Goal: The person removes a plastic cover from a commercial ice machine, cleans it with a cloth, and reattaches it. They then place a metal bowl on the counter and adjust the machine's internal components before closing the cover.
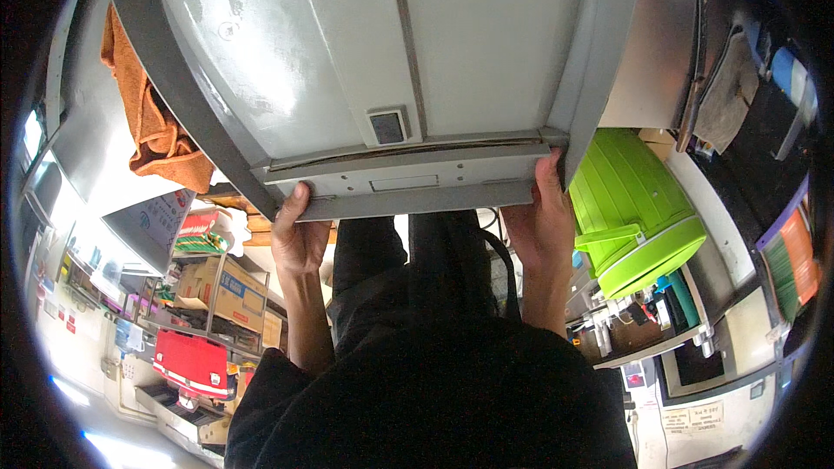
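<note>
A large grey metal panel (pixel 486 52) with raised edges, like a shallow tray or door, fills the upper middle of the head view. Down its face runs a dark seam, beside a small framed dark square (pixel 387 127). Along its near side is a flat strip (pixel 405 175) with small holes and a rectangular outline. My left hand (pixel 300 239) grips the panel's near left corner, thumb on top. At the near right corner my right hand (pixel 540 226) holds the edge the same way. The fingers of both hands are mostly hidden beneath the panel.
An orange-brown cloth (pixel 148 113) lies left of the panel. Close on the right is a bright green ribbed container (pixel 630 208) with a handle. Shelving at left carries cardboard boxes (pixel 228 295) and a red case (pixel 191 363). A grey cloth (pixel 728 91) is at the far right.
</note>
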Tool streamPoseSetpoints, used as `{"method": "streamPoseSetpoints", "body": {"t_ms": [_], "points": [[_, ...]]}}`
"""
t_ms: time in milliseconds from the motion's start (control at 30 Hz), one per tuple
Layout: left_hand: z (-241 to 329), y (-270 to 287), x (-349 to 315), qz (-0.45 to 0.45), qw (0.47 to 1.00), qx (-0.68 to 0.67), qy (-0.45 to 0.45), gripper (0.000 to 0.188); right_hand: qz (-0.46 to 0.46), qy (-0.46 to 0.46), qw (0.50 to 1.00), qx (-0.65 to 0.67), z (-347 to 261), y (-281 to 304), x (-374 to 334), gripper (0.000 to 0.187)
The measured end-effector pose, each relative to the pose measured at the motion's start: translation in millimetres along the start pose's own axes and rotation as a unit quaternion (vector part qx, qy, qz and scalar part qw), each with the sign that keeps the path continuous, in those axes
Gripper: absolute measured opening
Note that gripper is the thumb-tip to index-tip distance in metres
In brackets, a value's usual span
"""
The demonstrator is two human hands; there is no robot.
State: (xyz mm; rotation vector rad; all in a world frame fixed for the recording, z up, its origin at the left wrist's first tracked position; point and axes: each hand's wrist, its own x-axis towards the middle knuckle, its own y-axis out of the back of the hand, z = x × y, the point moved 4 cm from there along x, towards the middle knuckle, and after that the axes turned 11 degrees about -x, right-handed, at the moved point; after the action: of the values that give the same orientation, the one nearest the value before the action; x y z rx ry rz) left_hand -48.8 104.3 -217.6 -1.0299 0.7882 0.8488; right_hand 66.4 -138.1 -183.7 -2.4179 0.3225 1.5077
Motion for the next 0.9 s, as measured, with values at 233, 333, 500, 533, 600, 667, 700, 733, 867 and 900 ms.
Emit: {"method": "streamPoseSetpoints", "body": {"t_ms": [233, 333, 500, 533, 600, 667, 700, 733, 867, 900], "points": [[2, -10, -9, -0.186, 0.955, -0.23, 0.031, 0.064, -0.005, 0.001, 1.0, -0.031, -1, -16, -15, 0.044], [-11, 1, -23, -0.202, 0.962, -0.181, 0.012, 0.08, 0.033, -0.027, 0.998, -0.041, 2, -14, -25, 0.045], [-37, 0, -43, -0.079, 0.989, 0.075, 0.1, 0.078, 0.04, 0.016, 0.993, -0.106, 6, -13, -41, 0.042], [-39, -12, -50, -0.086, 0.979, 0.165, 0.084, 0.076, 0.068, 0.041, 0.985, -0.152, 5, -13, -45, 0.04], [-42, -45, -65, -0.121, 0.982, 0.142, 0.039, 0.071, 0.093, 0.062, 0.972, -0.206, 2, -12, -58, 0.037], [-39, -71, -81, -0.099, 0.991, 0.081, 0.043, 0.07, 0.084, 0.054, 0.973, -0.21, -2, -12, -74, 0.033], [-37, -82, -87, -0.091, 0.992, 0.057, 0.058, 0.071, 0.078, 0.05, 0.974, -0.205, -4, -12, -83, 0.031], [-34, -91, -91, -0.1, 0.993, 0.014, 0.06, 0.071, 0.064, 0.045, 0.981, -0.175, -3, -13, -89, 0.029], [-29, -104, -113, -0.102, 0.99, 0.008, 0.097, 0.071, 0.039, 0.19, 0.936, -0.294, -8, -11, -108, 0.026], [-29, -103, -118, -0.101, 0.989, 0.016, 0.104, 0.071, 0.034, 0.246, 0.898, -0.363, -9, -12, -111, 0.026]]}}
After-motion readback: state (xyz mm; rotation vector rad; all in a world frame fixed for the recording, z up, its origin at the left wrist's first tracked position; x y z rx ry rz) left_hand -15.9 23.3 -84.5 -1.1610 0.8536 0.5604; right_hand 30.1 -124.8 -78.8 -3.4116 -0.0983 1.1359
